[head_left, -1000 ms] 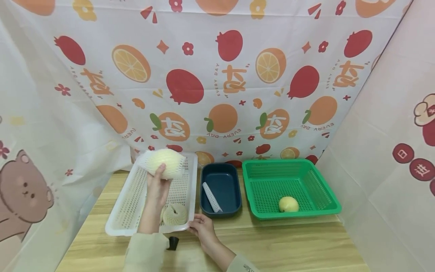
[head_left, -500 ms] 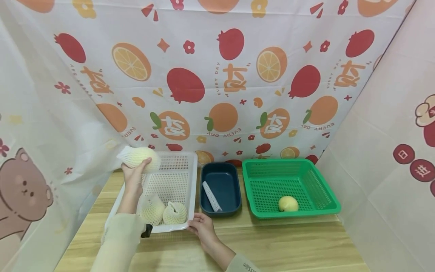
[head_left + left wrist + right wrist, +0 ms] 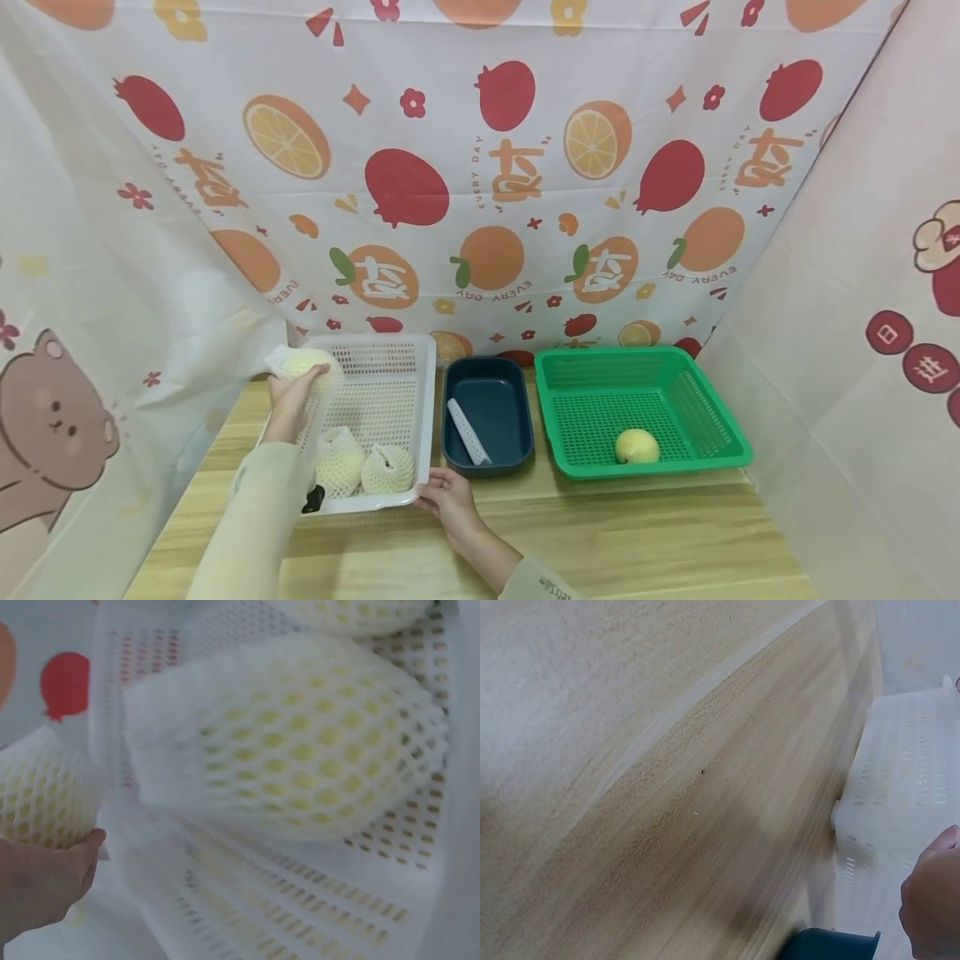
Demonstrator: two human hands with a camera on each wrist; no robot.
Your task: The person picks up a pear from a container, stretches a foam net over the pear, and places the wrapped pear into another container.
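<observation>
My left hand [image 3: 291, 404] grips a pale yellow pear in a white foam net [image 3: 302, 360] at the far left of the white basket [image 3: 382, 400]. In the left wrist view this hand [image 3: 49, 881] has its thumb along the lower side of the netted pear [image 3: 49, 791]. Two more netted pears [image 3: 340, 467] [image 3: 388, 471] sit at the front of the basket; one of them [image 3: 300, 742] looms large in the left wrist view. With its fingers at the basket's front right corner, my right hand [image 3: 452, 504] pinches the rim.
A navy container [image 3: 497, 408] holding a white foam net sleeve [image 3: 467, 433] stands right of the white basket. Further right, a green basket [image 3: 551, 417] holds a bare pale yellow pear [image 3: 637, 447]. A patterned cloth [image 3: 480, 175] hangs behind the wooden table [image 3: 600, 542].
My left hand has carried the netted pear leftward from over the basket's back middle to its left side, then slightly lower. My right hand stays on the basket corner.
</observation>
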